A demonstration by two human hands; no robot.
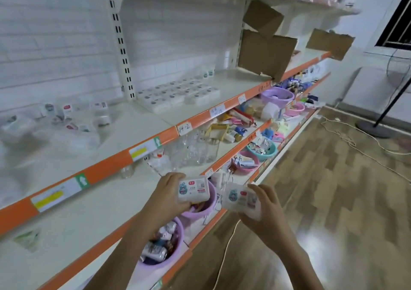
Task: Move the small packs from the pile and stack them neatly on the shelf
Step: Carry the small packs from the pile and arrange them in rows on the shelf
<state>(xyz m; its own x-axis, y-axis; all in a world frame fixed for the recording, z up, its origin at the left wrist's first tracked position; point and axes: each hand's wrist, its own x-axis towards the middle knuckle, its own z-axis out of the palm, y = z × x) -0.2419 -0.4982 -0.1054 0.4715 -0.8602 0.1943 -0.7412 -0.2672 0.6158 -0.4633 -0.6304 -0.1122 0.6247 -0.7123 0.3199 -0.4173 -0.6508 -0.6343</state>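
White tissue packs, one gripped in the left hand [165, 195] [194, 189] and another in the right hand [265, 209] [241, 198], fingers curled round each, held label-up below the shelf [169, 131], likely for adding to the neat stack [178, 95] beyond the loose pile [66, 120].

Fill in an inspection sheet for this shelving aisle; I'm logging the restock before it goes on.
Surface: white shelf with orange edge strip.
Job's things: loose pile of packs at left; neat stack of packs further right.
Clutter: torn cardboard pieces; basins of goods on lower shelves.
Hands: left hand holds one pack; right hand holds another pack.
Cables: white cable across the wooden floor.
Surroundings: black stand at right.
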